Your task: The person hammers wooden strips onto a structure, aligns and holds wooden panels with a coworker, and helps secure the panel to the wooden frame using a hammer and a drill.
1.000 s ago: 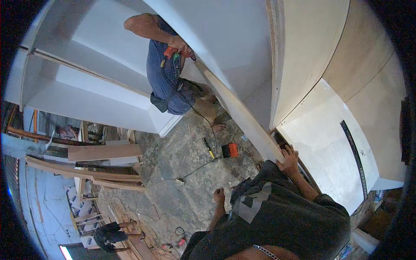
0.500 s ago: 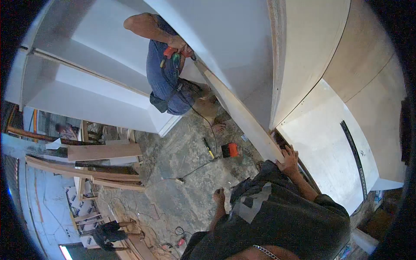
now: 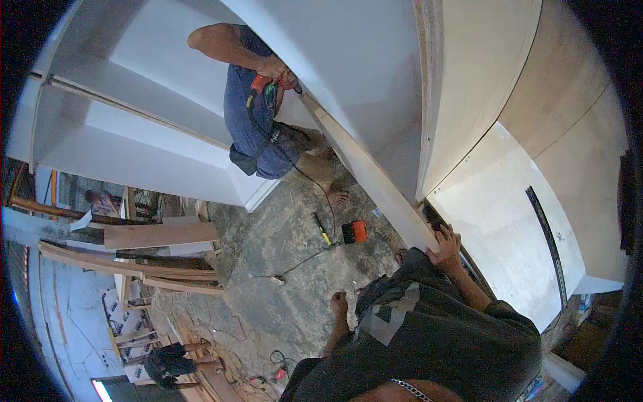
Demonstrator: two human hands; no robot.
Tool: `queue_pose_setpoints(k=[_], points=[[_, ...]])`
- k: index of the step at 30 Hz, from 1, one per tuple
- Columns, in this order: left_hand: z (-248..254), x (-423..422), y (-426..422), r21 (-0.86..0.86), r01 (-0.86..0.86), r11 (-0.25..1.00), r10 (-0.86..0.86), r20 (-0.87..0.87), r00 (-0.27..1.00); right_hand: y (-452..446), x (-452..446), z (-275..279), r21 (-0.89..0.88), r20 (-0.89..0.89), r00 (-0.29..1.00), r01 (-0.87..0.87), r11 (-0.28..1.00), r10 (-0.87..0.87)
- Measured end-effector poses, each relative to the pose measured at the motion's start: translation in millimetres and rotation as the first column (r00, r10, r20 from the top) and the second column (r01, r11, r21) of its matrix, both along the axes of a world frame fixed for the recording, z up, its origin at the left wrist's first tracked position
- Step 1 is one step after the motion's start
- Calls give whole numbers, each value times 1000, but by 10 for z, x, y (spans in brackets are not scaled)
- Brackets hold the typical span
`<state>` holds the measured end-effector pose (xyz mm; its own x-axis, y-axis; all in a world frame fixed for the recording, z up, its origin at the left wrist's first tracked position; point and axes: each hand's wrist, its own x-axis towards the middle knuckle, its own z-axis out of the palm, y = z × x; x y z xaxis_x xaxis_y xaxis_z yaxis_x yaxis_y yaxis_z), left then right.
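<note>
My right hand [image 3: 445, 248] grips the near end of a long pale wooden board [image 3: 375, 175], fingers over its edge beside the cabinet panel. The board runs diagonally away to a co-worker [image 3: 258, 120], who holds a red power drill [image 3: 261, 84] at its far end. My left hand [image 3: 339, 305] hangs low over the concrete floor, its fingers curled in. Whatever it holds, if anything, is hidden or too small to make out.
A yellow-black hand tool [image 3: 322, 229] and an orange-black box [image 3: 355, 232] lie on the floor, near a cord. White cabinets [image 3: 147, 141] stand left, plywood panels [image 3: 509, 208] right. Stacked planks [image 3: 161, 234] and another person [image 3: 173, 365] are at the lower left.
The co-worker and drill have shifted very slightly. My right hand stays on the board, and my left hand has barely moved.
</note>
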<state>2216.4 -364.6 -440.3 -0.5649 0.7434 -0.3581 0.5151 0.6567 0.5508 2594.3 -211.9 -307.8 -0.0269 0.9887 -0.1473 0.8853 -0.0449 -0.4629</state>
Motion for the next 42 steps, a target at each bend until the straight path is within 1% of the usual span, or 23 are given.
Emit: queue_pose_setpoints(k=[2, 3, 4, 7, 9, 12, 13, 15, 16, 18, 19, 21, 22, 24, 28, 30, 31, 33, 36, 37, 39, 40, 42], points=[[-17, -9, -12, 4, -17, 1000, 17, 4, 1000, -16, 8, -84, -10, 15, 1000, -9, 1000, 9], [-25, -12, -15, 8, -34, 999, 34, 8, 999, -38, 18, -211, 34, 13, 1000, 7, 999, -7], [-45, -20, -15, 9, -34, 999, 34, 8, 999, -29, 5, -187, 78, 11, 1000, 23, 997, -24], [-147, -69, -23, -6, -12, 1000, 12, -16, 1000, -22, -5, -51, 48, 13, 1000, 7, 999, -8], [-268, -142, -53, -3, 1, 1000, -1, 48, 999, -30, 5, -37, 56, 6, 1000, 1, 998, -1], [-43, -13, -18, 50, -30, 998, 30, 11, 1000, -29, 11, -42, 62, -7, 1000, -3, 998, 4], [-60, -26, -17, 51, -31, 998, 30, 11, 999, -26, 12, -44, 61, -12, 1000, -3, 998, 4], [-91, -65, -7, -32, 25, 999, -26, -49, 998, -24, 2, -64, 68, -3, 1000, 2, 998, -1], [-43, -51, -3, -32, 24, 999, -26, -49, 998, -25, -4, -72, 76, 6, 1000, 7, 997, -8], [51, -15, 4, 31, 11, 999, -12, 28, 1000, -23, 1, -92, 73, 0, 1000, 6, 997, -6], [51, -7, 12, 31, 11, 999, -12, 28, 1000, -19, 1, -95, 71, -5, 1000, 5, 997, -5], [52, 14, 25, -38, -73, 997, 72, -32, 997, -19, 0, -82, 69, -12, 1000, 7, 998, -6], [58, 9, 27, -38, -73, 997, 72, -33, 997, -20, -2, -77, 65, -20, 1000, 8, 998, -7], [74, -3, 30, -48, 1, 999, -4, -53, 999, -25, -10, -83, 71, -10, 1000, 11, 997, -11], [-14, -33, -17, -37, -17, 999, 15, -52, 999, -8, -1, -13, 42, -12, 1000, 3, 999, -2], [-82, -66, -63, 96, 150, 984, -133, -163, 978, -18, 10, -111, 39, -8, 1000, 4, 999, -4], [-114, -69, -77, 97, 150, 984, -133, -164, 978, -18, 13, -137, 36, -4, 1000, 5, 999, -5], [-176, -73, -103, 241, 152, 958, -121, -141, 983, -17, 28, -176, 35, -6, 1000, 0, 999, 0], [-383, -165, -177, 296, 180, 938, -138, -158, 978, -11, 24, -135, 23, -9, 1000, -6, 1000, 6], [-356, -161, -160, 296, 180, 938, -138, -157, 978, -9, 21, -119, 13, -10, 1000, -6, 1000, 6], [-219, -122, -93, 13, 17, 1000, -16, -56, 998, -30, 18, -173, 40, -17, 1000, 1, 999, 0], [-174, -100, -86, 13, 16, 1000, -16, -56, 998, -31, 11, -167, 66, -24, 1000, 8, 998, -7], [-83, -53, -73, -1, -15, 1000, 15, -82, 996, -25, 8, -140, 44, -25, 1000, 10, 999, -9]])
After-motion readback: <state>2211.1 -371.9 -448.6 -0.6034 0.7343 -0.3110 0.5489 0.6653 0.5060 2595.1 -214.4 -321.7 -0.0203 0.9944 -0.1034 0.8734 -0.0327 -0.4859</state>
